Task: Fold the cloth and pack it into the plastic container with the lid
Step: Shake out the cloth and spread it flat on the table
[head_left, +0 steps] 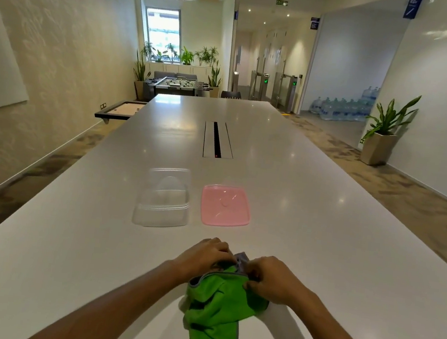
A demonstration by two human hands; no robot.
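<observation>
- Green cloth (218, 306) bunched on the bench (319, 251), top edge under both hands.
- Left hand (204, 257) grip pinched onto cloth; right hand (270, 279) likewise.
- Clear container (164, 198) and pink lid (225, 206) beyond, side by side.

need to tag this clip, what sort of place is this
Most likely an office break or meeting area: a long white table with a cable slot, a foosball table at the far end, and access turnstiles by stacked water jugs.

We see the container (163, 198) left of the lid (225, 206) on the table (319, 251), with the cloth (218, 306) nearer us.
</observation>
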